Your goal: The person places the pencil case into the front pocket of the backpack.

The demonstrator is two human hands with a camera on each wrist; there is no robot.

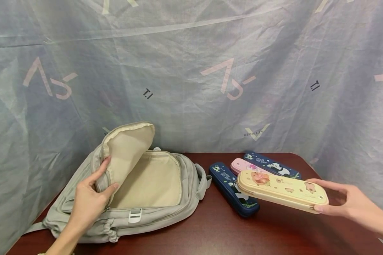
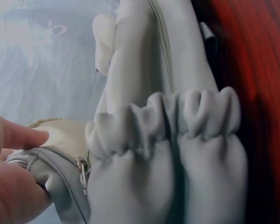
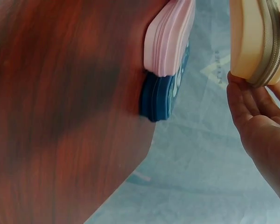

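A pale grey backpack (image 1: pixel 188 191) lies on the table with its front flap (image 1: pixel 127 148) folded up, baring a cream lining. My left hand (image 1: pixel 90 194) pinches the edge of that flap between thumb and fingers; a metal zipper pull (image 2: pixel 83 170) hangs near it in the left wrist view. On the right, my right hand (image 1: pixel 348 200) grips the end of a yellow pencil case (image 1: pixel 282 187) with bear pictures. The case is zipped and held above the table, right of the backpack. In the right wrist view, its zipper edge (image 3: pixel 270 46) faces the camera.
Two dark blue panda pencil cases, a nearer one (image 1: pixel 221 177) and a farther one (image 1: pixel 258 159), lie on the reddish-brown table (image 1: pixel 191 233). A pink case (image 1: pixel 242 164) lies between them, partly hidden by the yellow one. A grey printed curtain (image 1: pixel 185 71) hangs behind.
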